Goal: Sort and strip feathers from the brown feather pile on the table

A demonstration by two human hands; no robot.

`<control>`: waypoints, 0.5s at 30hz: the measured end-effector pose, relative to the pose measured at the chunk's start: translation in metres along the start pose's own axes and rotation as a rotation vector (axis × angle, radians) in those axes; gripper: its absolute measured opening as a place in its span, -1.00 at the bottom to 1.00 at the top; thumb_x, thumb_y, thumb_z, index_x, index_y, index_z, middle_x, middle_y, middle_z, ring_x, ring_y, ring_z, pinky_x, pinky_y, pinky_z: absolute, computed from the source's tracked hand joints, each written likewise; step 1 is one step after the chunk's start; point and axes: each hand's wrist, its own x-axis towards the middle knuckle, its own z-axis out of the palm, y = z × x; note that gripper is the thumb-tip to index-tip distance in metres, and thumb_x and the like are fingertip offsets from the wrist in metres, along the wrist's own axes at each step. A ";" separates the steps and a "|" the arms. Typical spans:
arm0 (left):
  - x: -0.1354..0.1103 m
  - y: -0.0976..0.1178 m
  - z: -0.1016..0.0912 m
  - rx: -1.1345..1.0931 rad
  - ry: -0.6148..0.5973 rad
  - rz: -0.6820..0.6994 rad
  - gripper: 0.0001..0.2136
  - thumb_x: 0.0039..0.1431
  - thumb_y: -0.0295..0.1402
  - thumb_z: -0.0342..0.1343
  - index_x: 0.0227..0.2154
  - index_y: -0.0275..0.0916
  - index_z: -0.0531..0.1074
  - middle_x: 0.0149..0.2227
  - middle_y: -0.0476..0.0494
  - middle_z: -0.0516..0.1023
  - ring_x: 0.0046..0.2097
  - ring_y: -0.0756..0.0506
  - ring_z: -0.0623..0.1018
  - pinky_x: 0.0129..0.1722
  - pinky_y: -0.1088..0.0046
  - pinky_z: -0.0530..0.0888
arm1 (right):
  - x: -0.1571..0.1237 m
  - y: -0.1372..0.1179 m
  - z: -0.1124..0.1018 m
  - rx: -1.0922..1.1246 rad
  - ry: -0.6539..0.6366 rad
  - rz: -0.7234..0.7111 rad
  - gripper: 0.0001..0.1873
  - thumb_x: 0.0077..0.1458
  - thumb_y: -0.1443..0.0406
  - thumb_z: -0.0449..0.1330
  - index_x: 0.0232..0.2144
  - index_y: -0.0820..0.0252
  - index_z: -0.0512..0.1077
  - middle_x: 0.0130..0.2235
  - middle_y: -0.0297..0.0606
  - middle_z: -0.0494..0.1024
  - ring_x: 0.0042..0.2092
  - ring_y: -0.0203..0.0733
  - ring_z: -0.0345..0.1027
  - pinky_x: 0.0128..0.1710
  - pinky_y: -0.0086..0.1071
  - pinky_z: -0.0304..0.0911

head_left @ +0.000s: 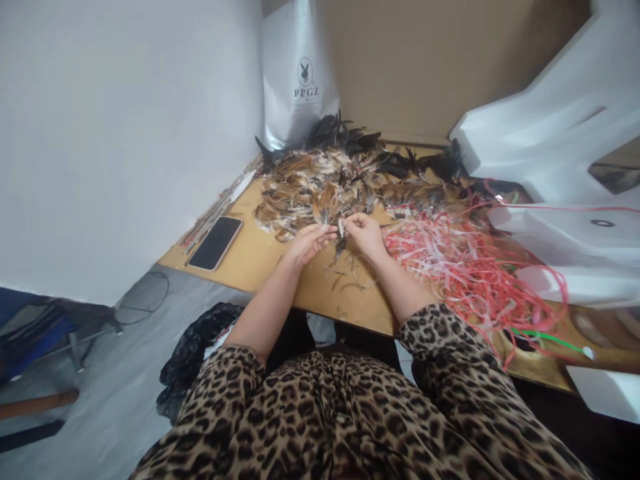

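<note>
My left hand (311,243) is pinched at the fingertips on the pale base of a brown feather (329,208), whose vane points away from me. Close beside it, my right hand (365,233) pinches a small whitish feather (341,227) between thumb and forefinger. The fingertips of both hands nearly meet above the near edge of a large heap of brown, cream and black feathers (295,190). Below the hands, loose feather bits (349,275) lie scattered on the yellowish tabletop (270,257).
A phone (216,243) lies at the table's left. Red and pink ribbon strips (465,267) are tangled to the right, near a white machine (545,127). Behind the feathers stands a silvery bag (300,40). Black plastic (200,347) lies below the table on the left.
</note>
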 end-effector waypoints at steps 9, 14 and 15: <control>-0.001 -0.003 0.002 0.014 -0.096 -0.115 -0.92 0.03 -0.48 0.15 -0.38 -0.38 0.47 -0.34 -0.19 0.57 -0.39 0.05 0.56 -0.51 0.70 0.37 | -0.002 0.011 0.007 -0.036 0.090 -0.152 -0.82 -0.09 0.18 0.16 -0.51 0.19 0.31 -0.49 -0.38 0.41 -0.46 -0.35 0.24 -0.38 -0.44 0.21; 0.002 -0.006 0.001 -0.020 -0.119 -0.086 -0.92 0.00 -0.49 0.17 -0.40 -0.38 0.48 -0.38 -0.14 0.56 -0.42 0.08 0.54 -0.48 0.70 0.39 | -0.005 0.009 0.011 0.011 0.037 -0.135 -0.81 -0.11 0.18 0.19 -0.52 0.17 0.31 -0.54 -0.40 0.39 -0.50 -0.36 0.23 -0.45 -0.44 0.20; 0.002 -0.006 0.002 -0.022 -0.111 -0.076 -0.93 -0.01 -0.49 0.18 -0.41 -0.38 0.48 -0.39 -0.14 0.56 -0.43 0.10 0.53 -0.47 0.70 0.40 | -0.005 0.009 0.011 0.015 0.021 -0.129 -0.80 -0.12 0.17 0.19 -0.52 0.17 0.32 -0.54 -0.40 0.39 -0.50 -0.36 0.24 -0.44 -0.44 0.21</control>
